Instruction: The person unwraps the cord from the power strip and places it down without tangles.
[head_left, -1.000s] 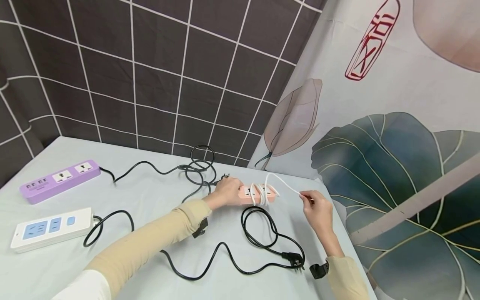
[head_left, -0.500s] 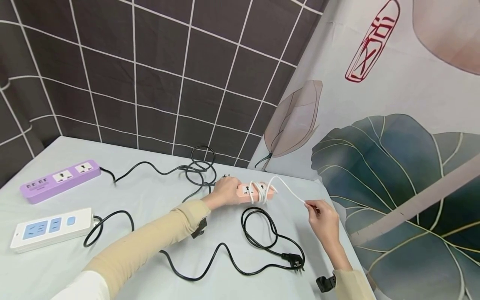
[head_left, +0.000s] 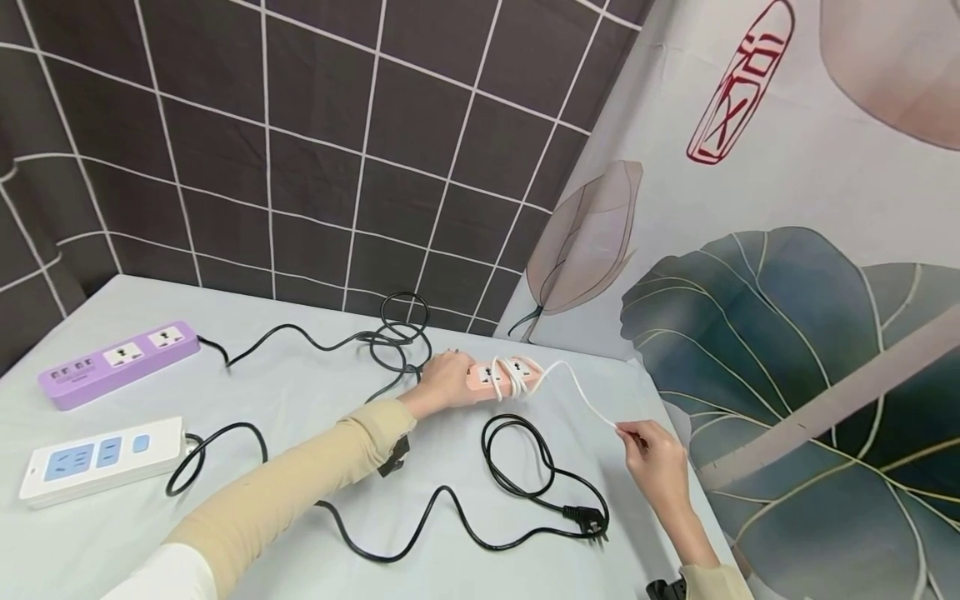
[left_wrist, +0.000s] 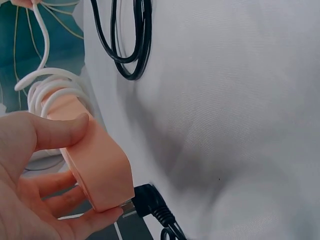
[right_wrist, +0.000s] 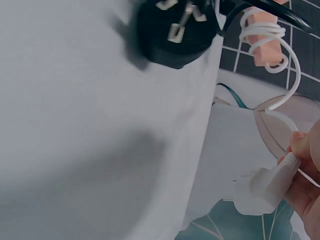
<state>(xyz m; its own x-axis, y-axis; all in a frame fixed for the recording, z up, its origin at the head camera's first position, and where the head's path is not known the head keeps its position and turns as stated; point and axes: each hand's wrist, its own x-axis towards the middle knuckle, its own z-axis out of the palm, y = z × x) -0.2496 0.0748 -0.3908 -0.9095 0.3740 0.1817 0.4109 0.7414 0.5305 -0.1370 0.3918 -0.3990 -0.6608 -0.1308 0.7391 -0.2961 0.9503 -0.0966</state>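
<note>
A pink power strip (head_left: 480, 380) is gripped at its left end by my left hand (head_left: 445, 381). In the left wrist view, the thumb presses one side of the strip and the fingers lie around the other. White cord (left_wrist: 55, 95) is wound in several turns around the strip's far end. From there a loose length runs in an arc to my right hand (head_left: 660, 471), which pinches it. The right wrist view shows a white plug (right_wrist: 262, 192) hanging at that hand, just below the pinching fingers. Its prongs are hard to make out.
A purple power strip (head_left: 120, 364) and a white power strip (head_left: 105, 461) lie on the left of the table. Black cords are spread over the table. One black plug (head_left: 585, 518) lies in front; another black plug (left_wrist: 147, 200) is near the left hand.
My right hand has moved right and toward me, drawing the loose white cord along. The pink strip, in my left hand, has shifted slightly left and tilted up at its right end.
</note>
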